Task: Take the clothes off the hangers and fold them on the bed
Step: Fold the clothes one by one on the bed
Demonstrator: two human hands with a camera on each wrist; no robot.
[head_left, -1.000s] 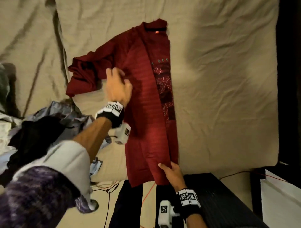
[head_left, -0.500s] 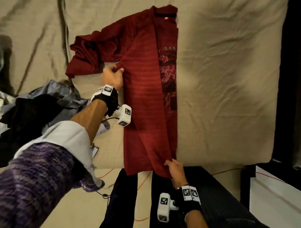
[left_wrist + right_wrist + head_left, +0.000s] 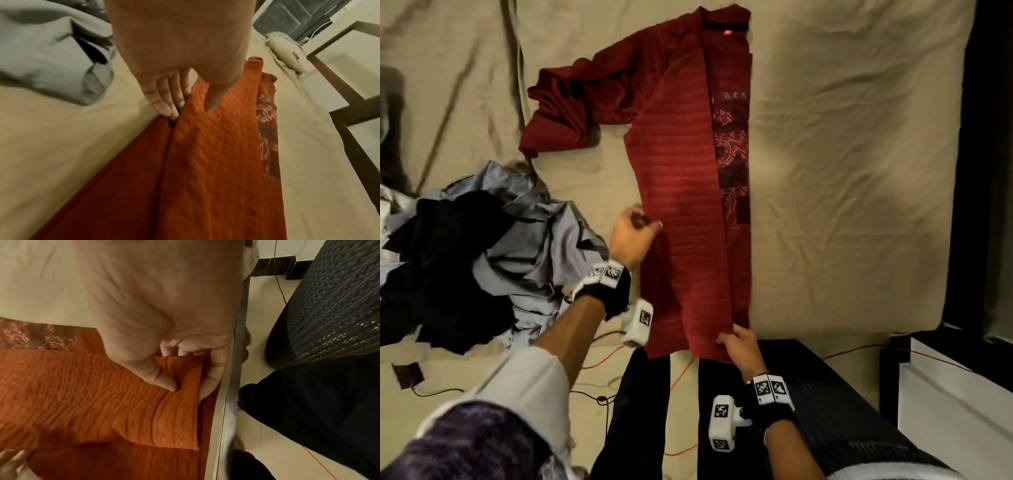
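bed (image 3: 842,171): beige sheet, pretty wrinkled, fills most of the head view; far side runs off the top of the picture, so no telling how deep it goes; loads of bare sheet to the right of the shirt
dark frame (image 3: 962,171): runs down the bed's right edge; a dark door shows past it in the left wrist view, too blurry to say more
floor (image 3: 267,313): pale tiles right at the near edge of the bed, with an orange cable (image 3: 681,373) trailing across
clothes heap (image 3: 482,257): grey and black stuff bunched at the left; can't tell how many pieces, and it's cut off by the left edge
red shirt (image 3: 681,205): lying lengthwise on the bed, left side folded over the printed front so only a strip of the print shows; one sleeve crumpled out to the upper left; hem hangs just over the near edge
left hand (image 3: 633,236): on the shirt's left fold edge about halfway down; fingers (image 3: 164,100) tucked under the fold, thumb on top, so it's pinching the fabric
right hand (image 3: 739,346): clamped on the folded hem corner at the near edge, thumb on top, fingers curled beneath
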